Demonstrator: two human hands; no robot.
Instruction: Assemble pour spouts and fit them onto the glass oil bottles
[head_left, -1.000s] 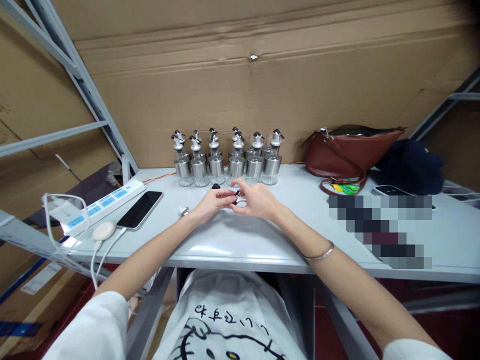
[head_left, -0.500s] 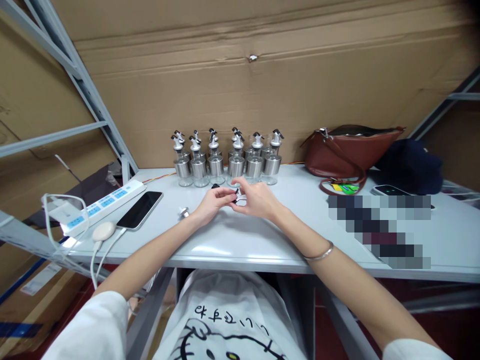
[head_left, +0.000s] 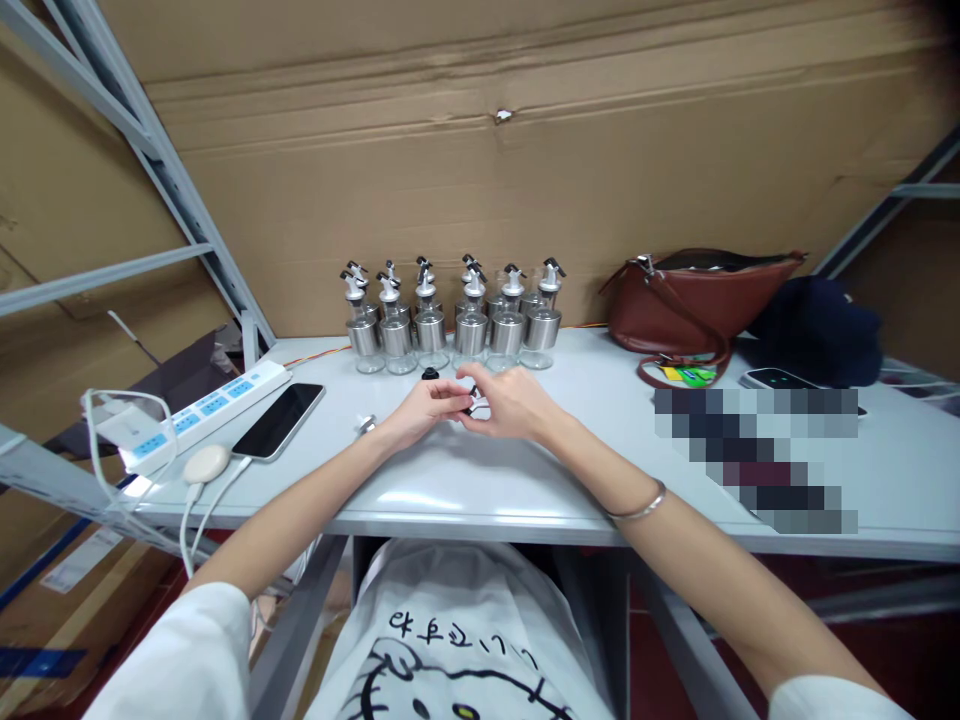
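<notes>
My left hand (head_left: 424,410) is closed, pinching a small black piece (head_left: 473,400) at its fingertips above the table. My right hand (head_left: 514,402) comes in from the other side, thumb and index finger curled onto the same piece. Fingers cover most of it, so its exact shape is hard to make out. On the table just behind my left hand lies a black cap-like part (head_left: 430,374). A silver pourer top (head_left: 367,424) rests beside my left wrist, partly hidden. Several glass oil bottles (head_left: 471,330) with steel sleeves and black-levered spouts stand upright in rows behind my hands.
On the left lie a white power strip (head_left: 210,405), a black-screened phone (head_left: 279,420) and a round white charger (head_left: 206,463) with cables. A brown leather bag (head_left: 686,305), a dark cap (head_left: 821,330) and another device (head_left: 784,380) are at right. Cardboard (head_left: 525,190) backs the table.
My right index finger has come down closer to the small black piece, and both hands have shifted slightly. The bottles and loose parts stay where they were.
</notes>
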